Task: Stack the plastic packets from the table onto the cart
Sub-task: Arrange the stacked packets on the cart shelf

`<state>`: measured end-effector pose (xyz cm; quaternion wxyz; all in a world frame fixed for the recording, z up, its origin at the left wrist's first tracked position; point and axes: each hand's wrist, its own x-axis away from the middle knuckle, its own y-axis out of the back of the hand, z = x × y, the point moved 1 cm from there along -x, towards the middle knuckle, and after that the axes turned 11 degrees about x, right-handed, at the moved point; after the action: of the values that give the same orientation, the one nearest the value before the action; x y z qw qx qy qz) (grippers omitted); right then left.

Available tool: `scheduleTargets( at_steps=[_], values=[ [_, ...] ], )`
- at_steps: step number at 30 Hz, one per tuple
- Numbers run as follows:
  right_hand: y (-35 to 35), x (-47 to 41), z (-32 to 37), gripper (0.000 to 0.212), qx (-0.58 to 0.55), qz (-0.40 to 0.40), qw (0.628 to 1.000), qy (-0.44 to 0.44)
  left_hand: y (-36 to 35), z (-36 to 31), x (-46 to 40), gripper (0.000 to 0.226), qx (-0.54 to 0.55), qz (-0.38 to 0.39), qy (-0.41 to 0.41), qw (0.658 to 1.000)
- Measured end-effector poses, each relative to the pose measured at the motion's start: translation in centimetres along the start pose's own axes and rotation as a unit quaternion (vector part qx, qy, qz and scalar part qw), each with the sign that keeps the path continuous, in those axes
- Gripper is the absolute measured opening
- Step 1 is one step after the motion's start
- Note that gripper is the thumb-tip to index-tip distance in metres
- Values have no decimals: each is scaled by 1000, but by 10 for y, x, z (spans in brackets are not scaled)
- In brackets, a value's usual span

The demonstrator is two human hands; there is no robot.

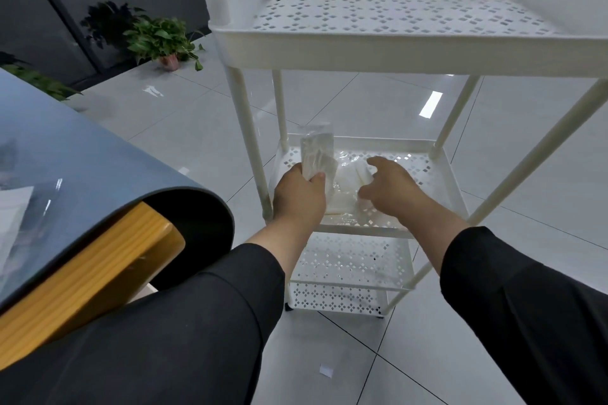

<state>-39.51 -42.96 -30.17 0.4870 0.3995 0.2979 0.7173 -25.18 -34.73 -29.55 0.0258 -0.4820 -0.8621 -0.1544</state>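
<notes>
A white three-tier cart (378,52) with perforated shelves stands in front of me. My left hand (297,194) grips a clear plastic packet (316,149) and holds it upright over the left side of the middle shelf (437,174). A pile of clear packets (345,187) lies on that shelf. My right hand (391,184) reaches onto the pile, its fingers curled on the top packet's right edge. One more packet (13,217) lies on the blue-topped table (82,168) at the left.
The cart's top shelf and bottom shelf (348,266) hold nothing I can see. A potted plant (163,43) stands on the tiled floor behind the table. A small white scrap (325,370) lies on the floor near my legs.
</notes>
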Motion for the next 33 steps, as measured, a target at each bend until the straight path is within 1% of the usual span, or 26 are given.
scheduleTargets(
  at_steps=[2,5,8,10,12,14,16,21,24,28,29,32,33],
  values=[
    [2,0,-1,78,-20,8,1000,-6,-3,-2,2,20,34,7,0,999],
    [5,2,3,92,-14,26,1000,4,-8,-6,5,20,92,1,13,996],
    [0,1,14,105,96,48,994,6,-9,-9,6,14,128,1,25,991],
    [-5,-3,20,106,152,54,987,0,-9,-8,5,14,136,-10,28,990],
    [-9,-7,22,105,180,58,982,-2,-8,-5,3,19,119,-22,17,992],
    [-12,-10,23,100,183,49,982,8,-7,-1,1,23,71,-28,0,997],
    [-15,-13,25,93,165,38,985,22,-8,2,-2,23,34,-36,0,999],
    [-18,-19,32,82,171,36,985,1,-11,0,-7,22,2,-48,27,998],
    [-19,-22,36,54,123,62,990,14,-13,-1,-6,23,0,-50,39,998],
    [-18,-22,44,41,136,58,988,32,-13,0,-6,20,8,-45,35,998],
    [-17,-21,44,44,137,50,989,36,-13,0,-6,19,6,-48,33,998],
    [-19,-17,39,71,95,23,994,48,-15,0,-4,20,10,-49,24,998],
    [-21,-16,38,74,74,24,996,52,-15,-1,-3,20,15,-48,21,998]
  ],
)
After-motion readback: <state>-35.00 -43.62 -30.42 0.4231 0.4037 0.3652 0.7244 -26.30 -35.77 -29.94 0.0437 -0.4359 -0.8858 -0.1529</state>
